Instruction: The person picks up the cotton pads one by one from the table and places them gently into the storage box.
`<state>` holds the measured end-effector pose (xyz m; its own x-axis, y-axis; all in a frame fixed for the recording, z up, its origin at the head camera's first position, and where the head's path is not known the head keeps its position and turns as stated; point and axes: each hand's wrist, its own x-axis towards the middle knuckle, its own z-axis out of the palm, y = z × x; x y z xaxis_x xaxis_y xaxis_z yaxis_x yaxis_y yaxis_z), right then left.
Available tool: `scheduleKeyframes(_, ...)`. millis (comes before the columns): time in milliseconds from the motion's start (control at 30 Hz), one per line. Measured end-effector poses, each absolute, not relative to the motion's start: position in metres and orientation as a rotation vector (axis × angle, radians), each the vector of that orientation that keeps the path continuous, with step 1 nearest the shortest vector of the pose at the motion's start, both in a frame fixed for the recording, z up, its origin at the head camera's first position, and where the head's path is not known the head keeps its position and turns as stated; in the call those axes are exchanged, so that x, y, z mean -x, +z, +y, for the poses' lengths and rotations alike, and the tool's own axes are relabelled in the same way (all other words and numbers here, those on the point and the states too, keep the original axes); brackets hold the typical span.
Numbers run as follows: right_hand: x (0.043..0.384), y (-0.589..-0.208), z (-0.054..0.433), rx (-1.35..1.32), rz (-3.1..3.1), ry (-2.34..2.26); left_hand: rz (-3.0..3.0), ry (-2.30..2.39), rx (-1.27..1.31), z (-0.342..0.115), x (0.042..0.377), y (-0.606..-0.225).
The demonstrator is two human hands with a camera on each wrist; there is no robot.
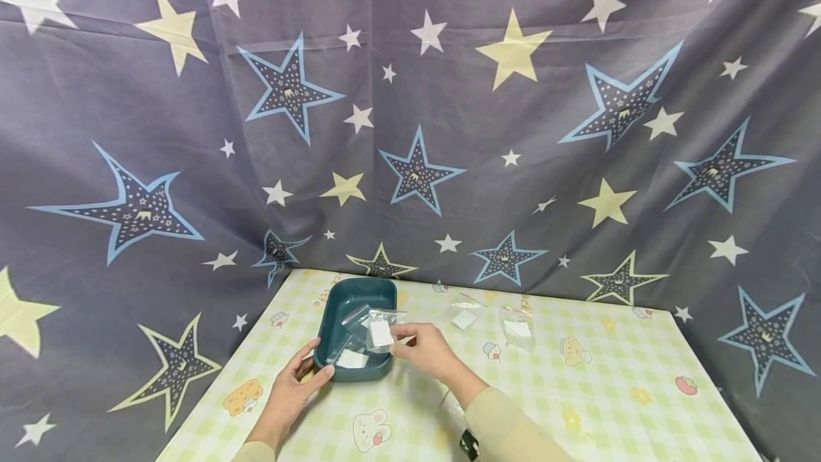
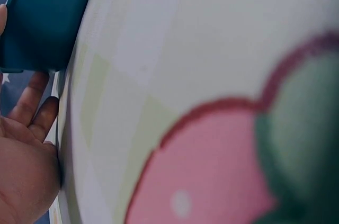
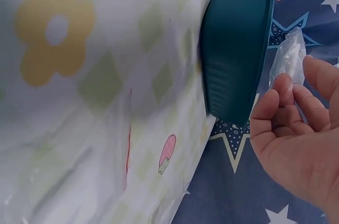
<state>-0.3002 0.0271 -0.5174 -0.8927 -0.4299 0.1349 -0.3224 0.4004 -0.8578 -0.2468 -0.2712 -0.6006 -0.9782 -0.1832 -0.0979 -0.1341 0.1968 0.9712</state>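
Observation:
A dark teal tray with rounded corners stands on the table. My left hand holds its near left corner, thumb and fingers on the outer walls; the left wrist view shows only part of that hand. Over the tray's right side, my right hand pinches a small clear zip bag with a white square piece inside. The right wrist view shows this bag between thumb and fingertips, above the tray rim. Beneath it in the tray lies another clear bag with a white piece, partly overlapped by further plastic.
Two similar bags, one nearer the tray and one farther right, lie on the checked tablecloth. A small dark object shows beside the right sleeve, mostly hidden. A star-patterned curtain hangs behind the table.

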Motion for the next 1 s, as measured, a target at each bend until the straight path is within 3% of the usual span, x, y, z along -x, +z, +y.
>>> scheduleKeyframes(367, 0.289, -0.517, 0.012, 0.694, 2.430, -1.365, -2.365, -1.966, -0.325, -0.268, 0.247, -0.601)
scheduleKeyframes(1000, 0.287, -0.516, 0.037, 0.699, 2.450, -1.374, -2.402, -1.969, -0.311, -0.271, 0.246, -0.597)
